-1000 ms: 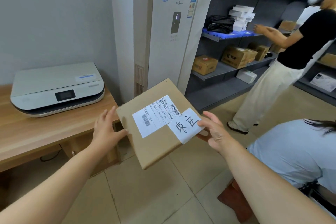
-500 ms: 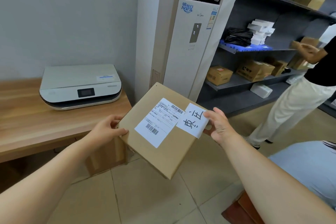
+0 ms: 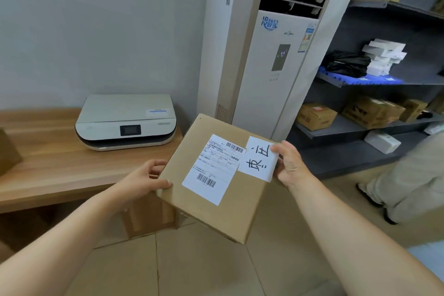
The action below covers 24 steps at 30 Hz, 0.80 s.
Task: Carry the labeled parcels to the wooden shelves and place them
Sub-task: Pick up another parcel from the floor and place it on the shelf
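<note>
Cardboard parcel [image 3: 216,175] is mid-carry, held just right of the desk [image 3: 48,163]: left hand [image 3: 141,180] and right hand [image 3: 290,166] curl fingers around opposite edges. Next, probably, walk it to a shelf.

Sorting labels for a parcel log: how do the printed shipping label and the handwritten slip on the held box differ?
The shipping label is larger, with barcodes and fine print; the handwritten slip is smaller, with large hand-drawn characters. The shipping label lies wholly on the box top; the handwritten slip overlaps it and overhangs the box edge, under the right hand's thumb. Both are white.
</note>
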Available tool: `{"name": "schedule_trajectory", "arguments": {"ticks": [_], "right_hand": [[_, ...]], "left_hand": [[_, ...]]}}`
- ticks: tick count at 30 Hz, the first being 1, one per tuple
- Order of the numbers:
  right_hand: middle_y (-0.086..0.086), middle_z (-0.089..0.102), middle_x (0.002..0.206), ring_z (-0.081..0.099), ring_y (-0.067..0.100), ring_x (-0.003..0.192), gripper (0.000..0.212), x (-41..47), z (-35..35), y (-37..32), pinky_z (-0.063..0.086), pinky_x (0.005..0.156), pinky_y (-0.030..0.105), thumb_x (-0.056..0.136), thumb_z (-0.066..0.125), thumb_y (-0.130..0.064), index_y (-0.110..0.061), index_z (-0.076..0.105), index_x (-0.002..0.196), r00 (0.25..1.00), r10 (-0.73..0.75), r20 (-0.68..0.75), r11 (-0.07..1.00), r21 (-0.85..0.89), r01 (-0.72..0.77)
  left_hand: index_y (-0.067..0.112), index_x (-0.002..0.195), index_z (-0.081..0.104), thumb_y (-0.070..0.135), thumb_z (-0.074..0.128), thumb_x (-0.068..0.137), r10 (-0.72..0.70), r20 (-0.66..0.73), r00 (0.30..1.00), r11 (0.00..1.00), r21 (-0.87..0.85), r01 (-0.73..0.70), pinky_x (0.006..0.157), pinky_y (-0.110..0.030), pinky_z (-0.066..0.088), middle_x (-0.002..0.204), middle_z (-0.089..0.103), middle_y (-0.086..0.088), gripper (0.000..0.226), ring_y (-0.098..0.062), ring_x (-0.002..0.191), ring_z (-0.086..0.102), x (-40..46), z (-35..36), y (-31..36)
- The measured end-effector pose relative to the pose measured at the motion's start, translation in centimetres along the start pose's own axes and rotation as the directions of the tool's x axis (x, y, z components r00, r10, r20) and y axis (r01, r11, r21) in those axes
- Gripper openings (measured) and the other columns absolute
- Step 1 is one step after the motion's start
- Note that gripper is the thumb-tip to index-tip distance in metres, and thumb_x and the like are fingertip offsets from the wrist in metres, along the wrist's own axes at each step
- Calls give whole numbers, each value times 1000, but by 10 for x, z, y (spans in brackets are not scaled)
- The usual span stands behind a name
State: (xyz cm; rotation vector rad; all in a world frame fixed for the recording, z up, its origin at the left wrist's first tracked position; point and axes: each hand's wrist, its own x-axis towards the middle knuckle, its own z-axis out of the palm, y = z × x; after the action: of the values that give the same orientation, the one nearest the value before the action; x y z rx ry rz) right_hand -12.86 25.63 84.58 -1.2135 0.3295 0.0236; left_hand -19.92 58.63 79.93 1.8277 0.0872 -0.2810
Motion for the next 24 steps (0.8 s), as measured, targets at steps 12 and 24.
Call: {"name": "schedule_trajectory", "arguments": {"ticks": [12,24], "right_hand": [[0,59,61,53,20,77,34,147,8,-28,47,42,22,74,57,-1,-28,37,68,988,66,138,998,-18,-64],[9,29,153,42,24,133,85,198,72,-17,40,106,44,74,74,-14,-16,25,144,905,63,420,975,-220,34]], "left_hand": [[36,129,36,62,86,23,-122,-87,989,985,-137,109,84,-35,50,114,61,2,121,-18,98,65,64,26,22],[39,123,45,44,84,47,-208,-437,875,907,-421,5,76,-37,54,111,63,-11,85,-28,94,67,66,51,20]]}}
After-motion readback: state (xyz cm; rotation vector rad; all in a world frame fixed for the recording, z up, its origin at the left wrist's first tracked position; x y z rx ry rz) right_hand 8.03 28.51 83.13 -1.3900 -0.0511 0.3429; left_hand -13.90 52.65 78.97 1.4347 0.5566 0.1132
